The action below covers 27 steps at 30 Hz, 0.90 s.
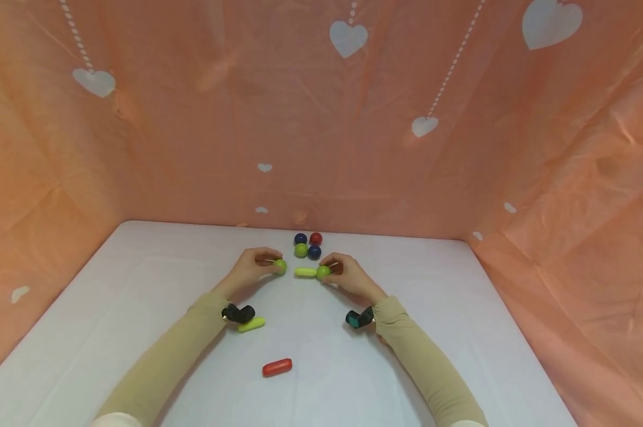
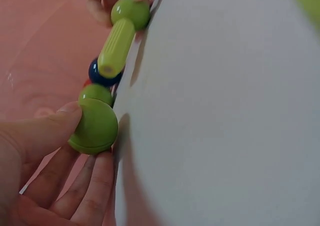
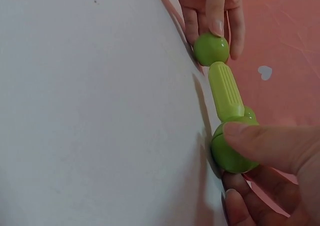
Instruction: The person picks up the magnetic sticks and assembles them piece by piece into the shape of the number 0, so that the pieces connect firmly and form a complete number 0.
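Yellow-green ribbed rod, right here between my two hands over the white table, one end meeting the green end ball, the other pointing across a small gap at the lone green ball! My right hand has that end ball pinched, thumb on one side, fingers on the other; my left hand grips the lone ball the same way. And look at the surfaces: both balls glossy and seamed, so I'd call them hard, light plastic, stiff under the thumb and a touch slippery, likely to roll if I loosen up. The rod looks just as rigid, and those lengthwise grooves should give good purchase; mid-barrel is the place to take it, leaving both ends bare. Nothing here strikes me as fragile, though a sideways knock might part rod and ball; how firmly they're joined I can't tell. Just beyond sits a cluster of four balls, two dark blue, one red, one green. Nearer me lie a red rod and, by my left wrist camera, a spare yellow-green rod, both untouched by my fingers.
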Tool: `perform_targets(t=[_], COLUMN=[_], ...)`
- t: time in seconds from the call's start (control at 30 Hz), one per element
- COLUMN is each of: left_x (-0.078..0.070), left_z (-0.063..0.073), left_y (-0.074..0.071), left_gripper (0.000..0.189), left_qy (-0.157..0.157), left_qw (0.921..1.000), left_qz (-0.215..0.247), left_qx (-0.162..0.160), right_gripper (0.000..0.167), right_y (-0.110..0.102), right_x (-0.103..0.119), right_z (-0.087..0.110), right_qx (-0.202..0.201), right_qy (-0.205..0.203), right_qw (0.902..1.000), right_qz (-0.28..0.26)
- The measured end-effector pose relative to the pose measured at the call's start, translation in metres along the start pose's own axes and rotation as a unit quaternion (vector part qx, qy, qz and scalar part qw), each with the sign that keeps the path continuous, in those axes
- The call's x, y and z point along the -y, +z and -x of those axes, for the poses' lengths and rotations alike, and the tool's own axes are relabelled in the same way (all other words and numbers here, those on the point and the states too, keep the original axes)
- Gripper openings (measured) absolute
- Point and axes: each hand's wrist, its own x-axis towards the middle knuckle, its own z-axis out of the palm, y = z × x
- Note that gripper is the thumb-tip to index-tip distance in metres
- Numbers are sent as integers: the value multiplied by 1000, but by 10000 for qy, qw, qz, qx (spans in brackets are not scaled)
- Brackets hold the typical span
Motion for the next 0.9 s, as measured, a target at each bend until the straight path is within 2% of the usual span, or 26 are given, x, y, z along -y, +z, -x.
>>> perform_targets(t=[0.17, 0.4, 0.67, 0.9], left_x=[-2, -5, -6, -8], left_z=[5, 3, -2, -4], left_y=[8, 18, 23, 23], left_gripper=[36, 33, 34, 34], left_qy=[153, 189, 284, 60], left_qw=[9994, 9995, 9992, 9997], left_qz=[260, 12, -46, 80], left_qx=[146, 236, 276, 235], right_gripper=[31, 32, 32, 33], right_y=[-1, -3, -6, -8], right_x=[-1, -2, -2, -4], right_z=[-1, 0, 2, 0], right_qx=[6, 26, -15, -122], right_qy=[83, 96, 58, 178], right_qw=[10000, 9999, 9999, 9993], right_qz=[-4, -29, 158, 300])
